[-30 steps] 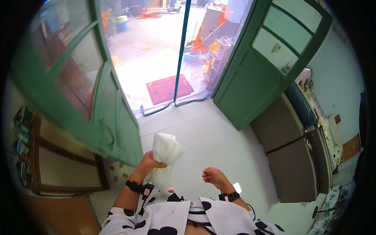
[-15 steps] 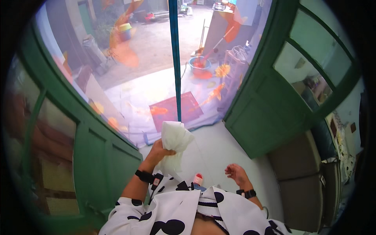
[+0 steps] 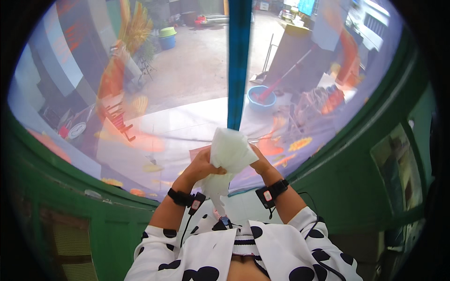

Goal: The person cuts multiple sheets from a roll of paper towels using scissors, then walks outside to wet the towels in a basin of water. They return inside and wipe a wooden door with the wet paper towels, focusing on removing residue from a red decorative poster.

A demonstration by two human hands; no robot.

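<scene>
My left hand (image 3: 205, 164) is closed round a bunched thin white sheet (image 3: 229, 150), thumb across its front; a loose end hangs down. Whether it is a cloth or a plastic bag I cannot tell. My right hand (image 3: 260, 162) reaches to the right edge of the sheet, its fingers mostly hidden behind it. Just beyond both hands hangs a sheer door curtain (image 3: 187, 122) with orange goldfish and flowers. A dark blue strip (image 3: 239, 70) runs down its middle, ending behind the white sheet from this view.
Green door leaves (image 3: 117, 229) stand on both sides. Through the curtain show a paved yard (image 3: 201, 61), a blue basin (image 3: 262, 97) with a red mop (image 3: 290, 70), and a blue bucket (image 3: 167, 40) with a yellow-green top.
I have moved forward, closer to the curtain. My right hand has come up from my side to the white sheet, which my left hand still holds.
</scene>
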